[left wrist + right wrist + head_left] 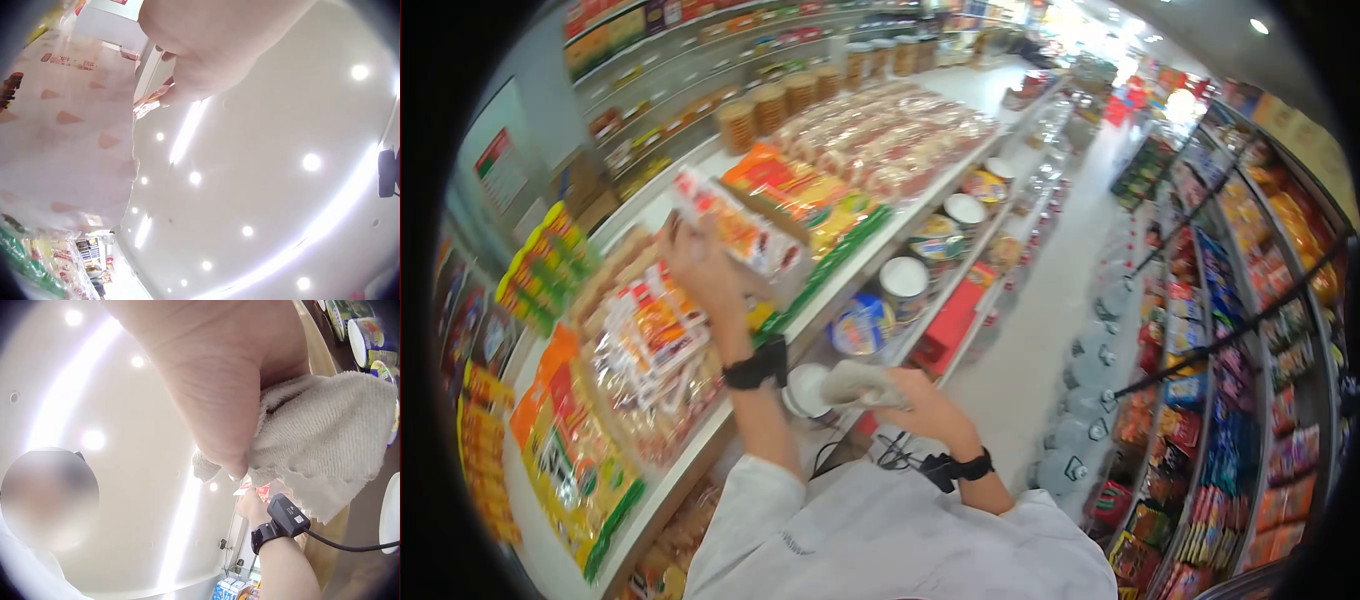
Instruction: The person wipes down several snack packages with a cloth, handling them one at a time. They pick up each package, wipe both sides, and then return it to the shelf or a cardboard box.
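Note:
My left hand is over the snack counter, its fingers curled at a red, orange and white snack packet; most of the fingertips are hidden. In the left wrist view, a bit of orange and white wrapper shows at the fingers of that hand. A pile of small orange and white packets lies beside the left forearm, on clear-wrapped goods. Near my body, my right hand grips a crumpled grey cloth. In the right wrist view the ribbed cloth hangs out past the thumb.
Yellow and green bags and clear-wrapped rolls cover parts of the counter. Below its edge, tubs with white lids stand on a lower shelf. Large clear bottles line the aisle floor before the right-hand snack racks.

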Demonstrator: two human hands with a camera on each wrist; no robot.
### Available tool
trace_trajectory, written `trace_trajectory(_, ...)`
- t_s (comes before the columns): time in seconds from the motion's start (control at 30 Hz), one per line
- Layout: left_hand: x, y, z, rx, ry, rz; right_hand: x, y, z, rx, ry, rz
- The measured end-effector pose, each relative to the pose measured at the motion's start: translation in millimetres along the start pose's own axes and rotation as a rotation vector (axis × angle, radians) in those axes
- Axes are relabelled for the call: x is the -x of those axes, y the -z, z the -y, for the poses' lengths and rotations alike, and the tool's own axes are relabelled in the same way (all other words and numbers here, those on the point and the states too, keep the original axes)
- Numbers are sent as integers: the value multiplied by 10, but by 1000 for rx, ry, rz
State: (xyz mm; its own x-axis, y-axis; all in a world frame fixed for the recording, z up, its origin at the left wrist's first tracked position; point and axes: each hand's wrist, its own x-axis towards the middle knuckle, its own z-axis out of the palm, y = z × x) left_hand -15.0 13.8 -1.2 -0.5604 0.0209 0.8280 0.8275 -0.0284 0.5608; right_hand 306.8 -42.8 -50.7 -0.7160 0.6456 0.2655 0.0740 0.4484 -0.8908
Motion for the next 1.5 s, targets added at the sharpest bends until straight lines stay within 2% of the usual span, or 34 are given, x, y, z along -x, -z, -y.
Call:
trace_trajectory(0.13, 25, 39, 28, 130, 305, 30, -13, 65, -20, -37, -63, 107)
trace_trajectory(0.27, 55, 141, -158, 175, 254, -99, 15, 92, -17, -79, -134, 17)
trace_trajectory(0.37, 71, 341, -481, 486, 406, -15, -1, 60, -293, -83, -159, -273)
trace_trajectory(0.4, 103, 406, -626, 599, 454, 20, -33, 51, -291, -224, -189, -424)
trace_trajectory(0.47, 280, 542, -882, 685, 476, 287, -117, 74, -245, -507, -251, -725)
trace_trajectory(0.57, 687, 653, -1081, 825, 521, 696, -201, 85, -126, -821, -190, -533)
trace_trajectory(0.6, 810, 626, -1100, 840, 535, 753, -229, 51, -127, -931, -178, -447)
trace_trajectory(0.63, 932, 603, -1111, 853, 552, 810, -255, -51, -173, -530, -110, -483)
trace_trajectory(0.67, 1012, 610, -1125, 867, 570, 865, -229, -82, -156, -528, -177, -433)
trace_trajectory(0.73, 1056, 659, -1177, 997, 670, 857, -303, -73, 188, -511, -300, -323)
trace_trajectory(0.87, 1167, 648, -1197, 1132, 868, 807, -265, -84, 119, -514, -237, -332)
trace_trajectory(0.97, 1108, 652, -1250, 1222, 917, 710, -228, -179, 45, -427, -296, -432)
trace_trajectory(1.07, 1006, 695, -1308, 1170, 961, 475, -258, -240, -48, -430, -145, -859)
trace_trajectory(1.1, 963, 698, -1273, 1214, 986, 440, -297, -243, 36, -515, -163, -992)
trace_trajectory(1.17, 997, 685, -1187, 1168, 991, 487, -186, -295, -55, -356, -186, -798)
trace_trajectory(1.23, 1015, 682, -1183, 1162, 945, 584, -249, -327, 42, -88, 111, -499)
trace_trajectory(1.27, 1027, 692, -1228, 1176, 898, 662, -281, -333, 135, -45, 146, -267)
trace_trajectory(1.37, 1062, 710, -1405, 1210, 748, 887, -295, -418, 21, -55, 249, -333)
trace_trajectory(1.4, 1064, 694, -1444, 1222, 692, 950, -418, -287, 32, -39, 279, -356)
trace_trajectory(1.43, 1167, 658, -1436, 1233, 716, 967, -459, -200, 41, -28, 301, -381)
trace_trajectory(1.5, 1226, 707, -1479, 1097, 567, 1080, -431, -70, -91, -295, -31, -343)
